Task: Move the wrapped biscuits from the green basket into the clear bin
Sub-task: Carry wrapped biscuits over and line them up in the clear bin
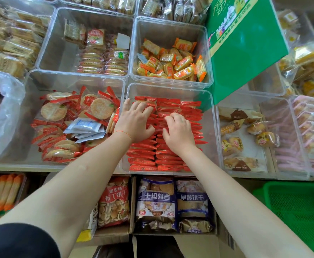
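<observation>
Wrapped biscuits (171,157) in red wrappers fill the clear bin (211,127) at the centre of the shelf. They stand on edge in two tight rows that run from the near wall to the far wall of the bin.

Left hand (134,121): palm down on the left row, toward the far half of the bin. The fingers are spread and nearly straight, and the fingertips touch the wrapper tops. The hand presses on the packs and grips nothing.

Right hand (178,133): palm down on the right row, just beside the left hand. The fingers are bent, with the tips down among the wrapper tops. Whether they pinch a pack cannot be determined from this view.

Green basket (299,211): at the lower right, below the shelf level and well apart from both hands. Only its mesh floor and part of its rim are visible.

Adjacent items: a bin of round crackers (74,123) stands to the left of the clear bin, and a bin of orange-wrapped biscuits (173,62) stands behind it. A green sign (245,49) leans above the far right corner.
</observation>
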Available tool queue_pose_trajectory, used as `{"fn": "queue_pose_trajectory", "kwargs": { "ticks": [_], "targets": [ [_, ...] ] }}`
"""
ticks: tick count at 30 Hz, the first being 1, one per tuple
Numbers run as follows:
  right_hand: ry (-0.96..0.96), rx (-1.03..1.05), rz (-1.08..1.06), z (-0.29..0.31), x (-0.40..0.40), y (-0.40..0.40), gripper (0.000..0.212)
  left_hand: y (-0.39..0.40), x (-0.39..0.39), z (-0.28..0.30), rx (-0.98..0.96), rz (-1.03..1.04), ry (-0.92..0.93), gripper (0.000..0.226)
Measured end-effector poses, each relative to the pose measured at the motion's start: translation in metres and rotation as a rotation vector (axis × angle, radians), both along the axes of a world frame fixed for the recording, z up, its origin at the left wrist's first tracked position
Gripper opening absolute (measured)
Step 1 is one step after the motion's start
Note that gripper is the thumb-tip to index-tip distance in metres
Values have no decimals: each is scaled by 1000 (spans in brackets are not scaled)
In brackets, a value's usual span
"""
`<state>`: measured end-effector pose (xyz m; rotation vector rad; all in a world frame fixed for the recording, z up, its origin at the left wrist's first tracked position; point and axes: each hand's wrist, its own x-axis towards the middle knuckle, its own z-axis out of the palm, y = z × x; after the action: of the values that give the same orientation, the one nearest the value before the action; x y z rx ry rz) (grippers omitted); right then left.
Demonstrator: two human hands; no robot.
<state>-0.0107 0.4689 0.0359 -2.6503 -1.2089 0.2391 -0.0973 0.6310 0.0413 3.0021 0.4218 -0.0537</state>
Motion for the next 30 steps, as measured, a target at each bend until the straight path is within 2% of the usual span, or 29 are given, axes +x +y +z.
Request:
{"fn": "queue_pose_trajectory", "kwargs": {
  "ticks": [2,4,6,8,11,13,15,21,26,30],
  "targets": [
    [61,-16,21,15,-9,-16,18,-9,-11,8,-31,34,-46,54],
    [240,-158,36,31,-15,-27,12,-26,-27,16,-99,2,-20,36],
    [342,-325,100,43,-20,-34,9,-46,-41,22,-190,-100,147,27],
    [377,-448,170,51,-26,-38,7,-63,-48,27,-248,-150,389,25],
    [401,-537,194,54,-34,-38,13,-67,-39,29,-100,-167,580,17],
    [370,-577,214,55,-36,-36,18,-64,-34,30,25,-179,668,22],
    [332,-605,238,54,-36,-35,20,-60,-32,30,103,-197,750,9],
    [304,-616,225,49,-39,-33,19,-60,-38,17,210,-291,727,20],
    [447,-389,120,46,-42,-30,16,-57,-41,20,197,-282,719,14],
    [531,-404,86,39,-52,-23,24,-53,-41,29,224,-296,735,10]
  ]
}}
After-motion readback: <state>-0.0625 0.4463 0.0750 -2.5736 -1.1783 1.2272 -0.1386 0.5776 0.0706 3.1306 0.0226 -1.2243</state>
